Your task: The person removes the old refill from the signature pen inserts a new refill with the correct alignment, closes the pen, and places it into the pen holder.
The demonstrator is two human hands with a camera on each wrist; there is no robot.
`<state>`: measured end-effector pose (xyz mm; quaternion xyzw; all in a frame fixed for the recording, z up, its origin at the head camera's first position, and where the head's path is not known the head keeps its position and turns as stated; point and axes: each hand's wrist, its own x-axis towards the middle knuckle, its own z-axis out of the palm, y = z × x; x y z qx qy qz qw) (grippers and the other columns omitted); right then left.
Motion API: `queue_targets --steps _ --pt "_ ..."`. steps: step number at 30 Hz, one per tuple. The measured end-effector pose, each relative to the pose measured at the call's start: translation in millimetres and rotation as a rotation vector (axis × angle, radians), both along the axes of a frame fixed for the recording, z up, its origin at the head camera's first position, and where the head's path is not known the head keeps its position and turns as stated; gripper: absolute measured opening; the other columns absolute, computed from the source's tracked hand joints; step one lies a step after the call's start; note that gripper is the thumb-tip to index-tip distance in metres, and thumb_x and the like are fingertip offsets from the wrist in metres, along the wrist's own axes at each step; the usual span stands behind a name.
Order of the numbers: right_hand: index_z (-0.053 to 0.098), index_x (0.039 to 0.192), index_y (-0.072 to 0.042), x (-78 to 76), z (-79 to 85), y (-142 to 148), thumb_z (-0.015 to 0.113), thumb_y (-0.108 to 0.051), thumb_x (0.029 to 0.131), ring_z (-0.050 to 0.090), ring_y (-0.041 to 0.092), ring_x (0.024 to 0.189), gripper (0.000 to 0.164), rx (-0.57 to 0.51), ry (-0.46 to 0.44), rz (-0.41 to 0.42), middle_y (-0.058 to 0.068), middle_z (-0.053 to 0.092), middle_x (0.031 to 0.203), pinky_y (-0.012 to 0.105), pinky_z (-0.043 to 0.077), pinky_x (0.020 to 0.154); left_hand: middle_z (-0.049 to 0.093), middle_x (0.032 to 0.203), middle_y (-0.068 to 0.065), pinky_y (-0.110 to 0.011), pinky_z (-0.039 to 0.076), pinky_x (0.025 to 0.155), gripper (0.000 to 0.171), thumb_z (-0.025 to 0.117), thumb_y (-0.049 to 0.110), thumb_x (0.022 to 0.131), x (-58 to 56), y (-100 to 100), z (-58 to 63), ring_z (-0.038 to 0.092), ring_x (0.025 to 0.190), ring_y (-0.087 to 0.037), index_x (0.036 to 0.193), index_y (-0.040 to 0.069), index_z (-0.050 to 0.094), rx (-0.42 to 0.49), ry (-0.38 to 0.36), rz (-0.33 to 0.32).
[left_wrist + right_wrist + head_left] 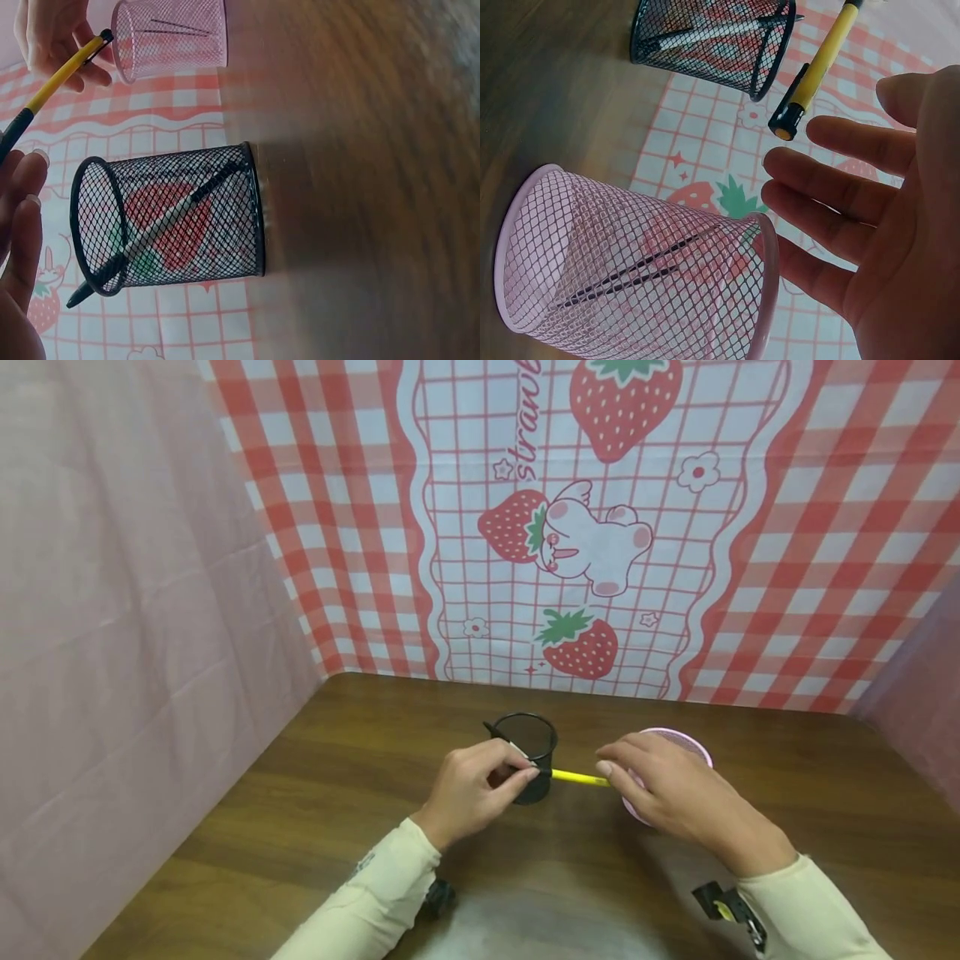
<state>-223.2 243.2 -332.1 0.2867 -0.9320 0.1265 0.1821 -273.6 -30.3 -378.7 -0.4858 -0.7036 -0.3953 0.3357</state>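
Pinching: left hand (467,782) grips yellow pen (581,777) by its black end.
Right hand (678,785): fingers extended, holding nothing.
Pink mesh cup (641,225): I would keep pen clear of rim.

The light here is soft and even; pale glare whitens the wooden tabletop (360,760) up front, faint shadow lies below the right hand (675,789), and the left wrist view blurs the grain.

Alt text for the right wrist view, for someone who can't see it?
An outstretched right hand is beside the end of a yellow pen without gripping it. A pink mesh cup at lower left holds two dark sticks; a black mesh cup above holds another pen.
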Motion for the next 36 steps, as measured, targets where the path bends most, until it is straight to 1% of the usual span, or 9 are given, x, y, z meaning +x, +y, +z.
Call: queue_targets --steps 4,11,15,17,21,24,29,31,36 --pt "0.072 0.113 -0.014 0.3 -1.7 1 0.059 -0.033 0.102 0.063 0.020 0.103 0.026 0.000 0.002 0.004 -0.001 0.068 0.109 0.048 0.053 0.089 0.068 0.084 0.005 -0.014 0.050 0.056 0.010 0.078 0.009 0.088 1.8 3 -2.6 0.056 0.066 0.002 0.092 0.012 0.070 -0.010 -0.033 -0.018" --pt "0.072 0.111 -0.015 0.6 -2.5 3 0.059 -0.036 0.102 0.062 0.018 0.101 0.027 0.009 0.007 0.001 -0.003 0.068 0.106 0.046 0.053 0.088 0.067 0.081 0.006 -0.015 0.050 0.055 0.011 0.078 0.008 0.088 1.5 9 -7.8 0.054 0.066 0.003 0.091 0.013 0.069 -0.015 -0.024 -0.039" --pt "0.072 0.110 -0.017 1.6 -0.6 4 0.058 -0.039 0.102 0.061 0.015 0.099 0.028 0.011 -0.001 -0.030 -0.005 0.068 0.104 0.044 0.053 0.088 0.067 0.081 0.006 -0.013 0.048 0.055 0.012 0.079 0.008 0.087 2.0 10 -7.0 0.054 0.065 0.003 0.091 0.013 0.069 -0.008 -0.025 -0.043" --pt "0.072 0.109 -0.017 1.9 -0.1 4 0.058 -0.039 0.102 0.062 0.013 0.097 0.027 0.010 0.002 -0.030 -0.006 0.067 0.102 0.043 0.053 0.087 0.067 0.080 0.006 -0.013 0.049 0.055 0.012 0.079 0.008 0.087 2.5 11 -6.3 0.054 0.065 0.003 0.090 0.013 0.068 -0.008 -0.026 -0.051" --pt "0.073 0.107 -0.018 1.6 -0.1 4 0.059 -0.039 0.101 0.061 0.009 0.091 0.025 0.008 0.000 -0.009 -0.011 0.066 0.096 0.041 0.054 0.082 0.067 0.081 0.005 -0.017 0.051 0.054 0.012 0.079 0.008 0.088 3.2 14 -4.4 0.054 0.065 0.003 0.091 0.012 0.068 -0.018 -0.031 -0.069" --pt "0.073 0.106 -0.020 1.9 0.4 3 0.061 -0.036 0.101 0.059 0.007 0.085 0.021 0.013 -0.005 0.009 -0.015 0.064 0.092 0.039 0.054 0.078 0.068 0.082 0.005 -0.017 0.051 0.055 0.011 0.078 0.008 0.088 3.7 15 -3.3 0.055 0.066 0.003 0.092 0.012 0.068 -0.022 -0.033 -0.072" --pt "0.074 0.101 -0.021 1.3 0.6 3 0.064 -0.032 0.100 0.057 0.005 0.079 0.015 0.035 0.053 0.023 -0.019 0.062 0.085 0.038 0.051 0.078 0.068 0.083 0.004 -0.016 0.051 0.057 0.011 0.078 0.009 0.088 3.4 14 -2.3 0.056 0.067 0.003 0.092 0.012 0.069 -0.026 -0.031 -0.068" --pt "0.074 0.099 -0.022 0.8 0.9 2 0.064 -0.033 0.099 0.056 0.005 0.078 0.015 0.040 0.069 0.022 -0.020 0.061 0.083 0.039 0.049 0.079 0.068 0.084 0.004 -0.015 0.051 0.057 0.011 0.078 0.009 0.088 3.2 13 -2.2 0.056 0.068 0.003 0.092 0.011 0.069 -0.028 -0.034 -0.066" --pt "0.074 0.100 -0.022 2.0 3.4 -2 0.063 -0.036 0.100 0.055 0.003 0.077 0.018 0.036 0.041 0.034 -0.021 0.060 0.084 0.037 0.051 0.076 0.068 0.084 0.005 -0.013 0.050 0.059 0.010 0.078 0.010 0.089 3.7 11 -2.3 0.055 0.069 0.004 0.092 0.012 0.069 -0.037 -0.034 -0.069"
